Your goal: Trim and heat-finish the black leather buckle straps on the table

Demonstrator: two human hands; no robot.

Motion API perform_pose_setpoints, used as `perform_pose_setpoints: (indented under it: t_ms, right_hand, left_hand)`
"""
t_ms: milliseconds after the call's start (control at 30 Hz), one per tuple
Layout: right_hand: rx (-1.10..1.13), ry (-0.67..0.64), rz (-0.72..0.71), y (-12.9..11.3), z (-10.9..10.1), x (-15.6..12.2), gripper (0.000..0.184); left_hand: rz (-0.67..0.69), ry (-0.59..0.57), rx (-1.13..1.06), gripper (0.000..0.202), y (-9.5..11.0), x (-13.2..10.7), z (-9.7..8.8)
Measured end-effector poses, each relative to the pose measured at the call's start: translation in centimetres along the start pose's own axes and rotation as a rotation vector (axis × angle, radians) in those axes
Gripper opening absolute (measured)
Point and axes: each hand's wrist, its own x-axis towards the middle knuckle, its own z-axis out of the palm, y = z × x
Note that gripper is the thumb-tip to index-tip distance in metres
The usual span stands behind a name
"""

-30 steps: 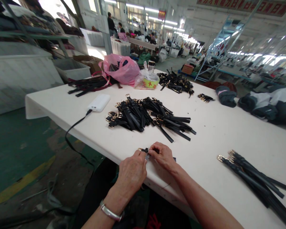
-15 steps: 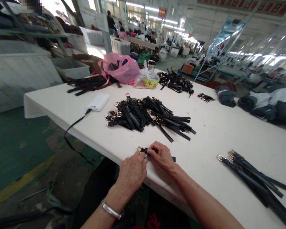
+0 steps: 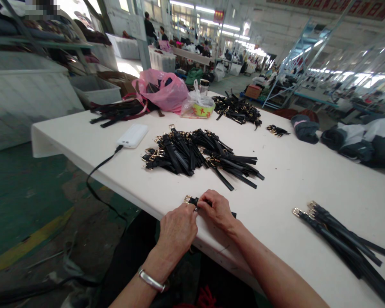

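Observation:
Both of my hands pinch one short black strap [image 3: 194, 200] with a gold buckle, held just above the near edge of the white table [image 3: 291, 179]. My left hand [image 3: 178, 229] grips it from below near the buckle, and my right hand [image 3: 218, 209] covers the rest, whose tip pokes out behind my wrist. Just beyond my hands lies a big loose pile of black buckled straps [image 3: 199, 154]. A smaller row of longer black straps [image 3: 340, 239] lies to my right.
A white power bank [image 3: 132, 136] with a black cable hanging off the table edge lies at the left. Behind it are a pink bag [image 3: 162, 90], a clear bag with a bowl [image 3: 199, 107], dark straps [image 3: 118, 112] and another strap pile [image 3: 237, 110]. People work far behind.
My hands and the strap have hardly moved; the buckle end has shifted slightly left and up between my fingers.

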Motion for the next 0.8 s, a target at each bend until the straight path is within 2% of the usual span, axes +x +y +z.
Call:
perform_pose_setpoints:
  t_ms: [233,533,800]
  right_hand:
    - [0.047,0.000,0.033,-0.2,0.1,0.1,0.011]
    - [0.105,0.025,0.119,-0.1,0.4,0.3,0.012]
    - [0.108,0.018,0.165,-0.3,0.5,0.3,0.014]
  left_hand:
    - [0.031,-0.011,-0.016,0.022,-0.6,0.2,-0.1]
    - [0.111,0.074,0.076,0.027,-3.6,-0.6,-1.1]
    - [0.090,0.056,0.080,0.029,-3.6,-0.3,-0.9]
